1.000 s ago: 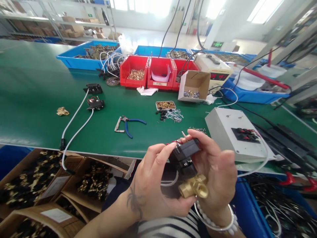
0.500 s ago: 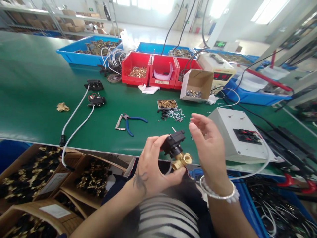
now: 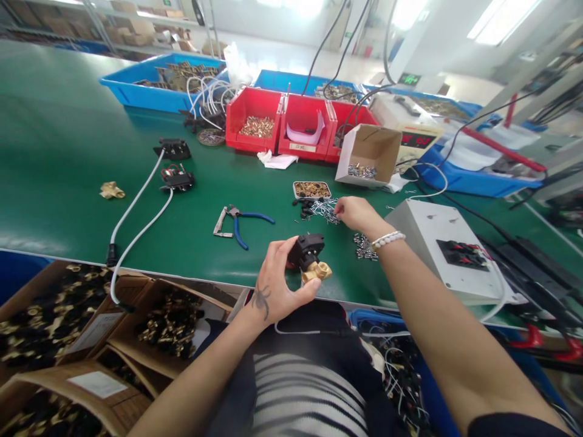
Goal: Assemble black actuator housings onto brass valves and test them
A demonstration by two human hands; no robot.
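Head: outstretched right grip (image 3: pixel 357 213) at clips (image 3: pixel 324 210)

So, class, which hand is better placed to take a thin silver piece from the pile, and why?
The right hand, I'd judge: its fingertips are already at the pile of thin silver pieces, while the left hand holds the black-and-brass unit nearer the body.

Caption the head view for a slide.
Left hand holding a black box with a brass fitting; right hand at a pile of metal clips on a green table.
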